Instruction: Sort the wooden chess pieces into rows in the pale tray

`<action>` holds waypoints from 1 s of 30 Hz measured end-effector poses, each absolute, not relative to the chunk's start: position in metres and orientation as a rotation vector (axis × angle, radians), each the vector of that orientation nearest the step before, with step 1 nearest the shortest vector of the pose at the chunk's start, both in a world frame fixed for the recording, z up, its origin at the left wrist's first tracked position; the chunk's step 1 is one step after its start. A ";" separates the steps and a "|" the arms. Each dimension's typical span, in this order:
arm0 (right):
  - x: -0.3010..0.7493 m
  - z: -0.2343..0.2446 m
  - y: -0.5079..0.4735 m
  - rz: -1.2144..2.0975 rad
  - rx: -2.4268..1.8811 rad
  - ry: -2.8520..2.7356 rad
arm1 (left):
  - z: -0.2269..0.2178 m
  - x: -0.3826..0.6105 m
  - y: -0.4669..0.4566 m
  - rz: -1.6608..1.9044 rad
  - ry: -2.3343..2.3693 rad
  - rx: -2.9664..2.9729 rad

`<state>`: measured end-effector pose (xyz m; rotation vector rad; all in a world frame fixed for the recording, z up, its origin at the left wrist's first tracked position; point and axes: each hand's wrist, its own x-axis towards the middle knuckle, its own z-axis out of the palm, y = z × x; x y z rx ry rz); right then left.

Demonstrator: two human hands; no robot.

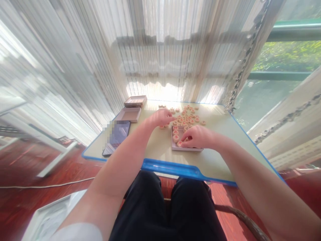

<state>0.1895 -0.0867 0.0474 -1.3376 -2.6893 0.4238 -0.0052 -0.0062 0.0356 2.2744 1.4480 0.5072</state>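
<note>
Several round wooden game pieces (187, 113) with red marks lie scattered on a pale table (155, 147) with a blue rim. A shallow grey tray (175, 147) in front of them holds a few pieces in a column. My left hand (162, 117) reaches over the loose pieces, fingers curled with fingertips touching one at the pile's near edge. My right hand (197, 137) rests over the tray, fingers pinched on a piece (180, 143) at the tray's near left corner.
Two flat grey box parts (129, 114) (135, 100) lie at the table's far left. A dark phone (117, 134) lies near the left edge. Sheer curtains hang behind; a window is at right. My dark-trousered legs are under the table.
</note>
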 end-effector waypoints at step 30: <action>0.184 0.057 -0.099 0.401 -1.308 -2.772 | 0.028 -0.002 -0.004 0.497 1.563 2.437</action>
